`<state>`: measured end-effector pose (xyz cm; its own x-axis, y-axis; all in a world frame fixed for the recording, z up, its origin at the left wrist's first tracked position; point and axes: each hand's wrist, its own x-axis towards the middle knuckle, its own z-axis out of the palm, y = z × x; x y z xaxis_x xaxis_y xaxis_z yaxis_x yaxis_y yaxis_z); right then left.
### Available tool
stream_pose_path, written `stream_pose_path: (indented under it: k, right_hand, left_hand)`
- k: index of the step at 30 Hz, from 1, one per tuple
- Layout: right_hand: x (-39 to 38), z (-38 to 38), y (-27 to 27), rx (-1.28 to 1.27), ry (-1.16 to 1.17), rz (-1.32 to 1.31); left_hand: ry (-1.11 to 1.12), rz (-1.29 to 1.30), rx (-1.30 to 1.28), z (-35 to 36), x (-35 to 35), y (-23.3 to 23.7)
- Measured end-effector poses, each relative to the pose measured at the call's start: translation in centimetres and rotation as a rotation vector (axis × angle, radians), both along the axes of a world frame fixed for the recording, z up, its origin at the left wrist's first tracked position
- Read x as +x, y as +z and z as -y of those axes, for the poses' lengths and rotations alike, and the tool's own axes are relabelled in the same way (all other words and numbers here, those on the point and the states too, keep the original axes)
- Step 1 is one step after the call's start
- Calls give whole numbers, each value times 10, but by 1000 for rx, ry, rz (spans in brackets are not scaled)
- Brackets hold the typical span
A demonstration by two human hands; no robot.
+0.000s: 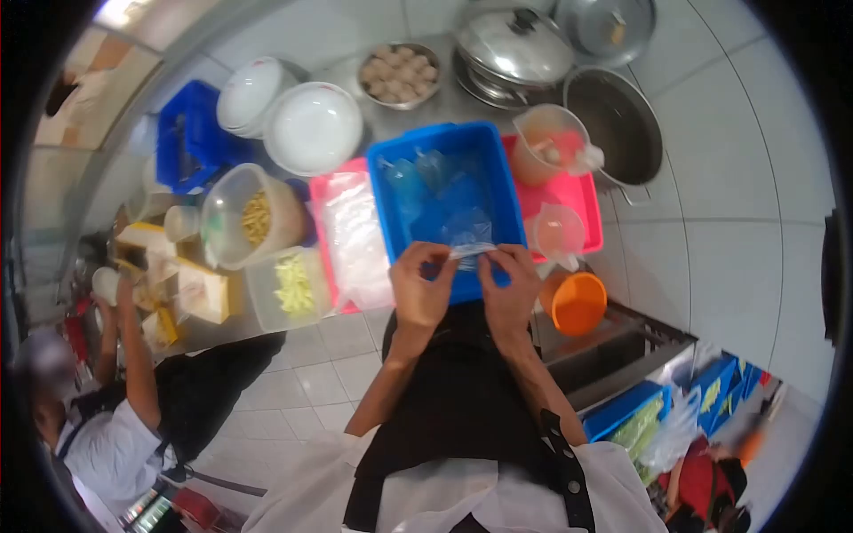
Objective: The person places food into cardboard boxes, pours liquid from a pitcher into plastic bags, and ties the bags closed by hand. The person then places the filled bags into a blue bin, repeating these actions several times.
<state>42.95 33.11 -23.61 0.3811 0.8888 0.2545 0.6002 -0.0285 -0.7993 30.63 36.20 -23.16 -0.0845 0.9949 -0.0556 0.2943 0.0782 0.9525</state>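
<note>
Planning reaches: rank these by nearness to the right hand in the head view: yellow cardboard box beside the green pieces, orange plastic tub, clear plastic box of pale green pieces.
1. Orange plastic tub, just right of the right hand.
2. Clear plastic box of pale green pieces, left.
3. Yellow cardboard box, farther left.

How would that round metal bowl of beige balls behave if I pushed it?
The round metal bowl is probably stiff, judging by its shiny wall. It may feel heavy, heaped with beige balls, and those might roll, being round.
</note>
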Motion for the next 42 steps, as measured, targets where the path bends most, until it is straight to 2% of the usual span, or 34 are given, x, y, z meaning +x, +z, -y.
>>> stream_pose_path:
  k: [2,4,6,8,10,11,13,14,16,17,19,23,26,28,31,36,42]
  right_hand:
    - [0,6,1,-59,-16,-75]
    - [2,11,5,-126,106,154]
    - [8,13,-3,-62,103,173]
    - [12,18,-10,7,108,194]
    - [18,25,-13,-208,105,-103]
    - [25,27,-11,-213,96,-92]
    - [40,31,-2,-193,166,-494]
    - [52,35,3,-65,154,-381]
    - [76,40,-11,107,-137,-100]
    - [85,40,-15,108,-134,-101]
    - [98,35,-18,-176,-342,21]
    - [119,35,-50,-196,-154,3]
    - [119,37,-50,-138,-196,-52]
    - [115,42,-35,-75,-301,-267]
    - [120,63,-8,-51,-306,-120]
    - [110,96,44,-55,-293,-22]
    - [79,124,54,-104,-174,16]
  left_hand:
    - [-5,154,-106,8,1,-8]
    - [-20,238,-193,13,0,-16]
    - [-116,18,-69,14,2,-18]
    - [-155,-44,-59,15,8,-13]
    - [-191,-76,-100,15,12,-1]
    - [-199,-65,-102,13,10,-4]
    - [-311,-2,-204,8,-3,-11]
    - [-314,-54,-184,6,-8,-15]
    - [-299,-58,-210,3,-9,-11]
    - [-291,-67,-234,1,-9,-9]
    - [-299,-68,-217,3,-6,-15]
    - [-379,-118,-143,6,-1,-29]
    - [-458,-172,-78,10,-2,-33]
    - [-475,-172,-111,12,-4,-31]
    - [-509,-141,-108,13,-5,-21]
    - [-521,-137,-89,17,-7,-21]
    - [-335,-140,-74,22,5,-17]
